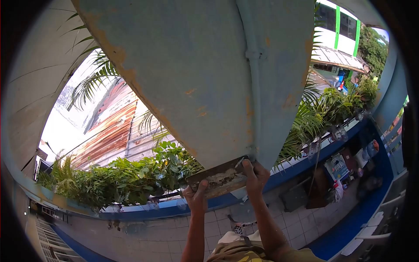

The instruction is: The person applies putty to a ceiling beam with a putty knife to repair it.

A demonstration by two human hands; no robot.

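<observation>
Both my hands hold a wide, flat putty blade (pixel 221 179) by its two ends, its face smeared with crusty greyish-brown material. My left hand (pixel 197 198) is closed on the left end with the thumb on the front face. Around the right end, slightly higher, my right hand (pixel 256 178) is closed the same way. The blade's upper edge lies at the lower part of a pale blue-grey column (pixel 187 87); whether it touches cannot be told. Ochre patches mark the column's edges and surface.
A painted pipe (pixel 254 91) runs down the column. Leafy plants (pixel 122 179) line the balcony ledge on both sides. A dark table (pixel 321 187) with items on it stands at the right on the tiled floor (pixel 166 231). Rusty roofing (pixel 113 126) shows outside.
</observation>
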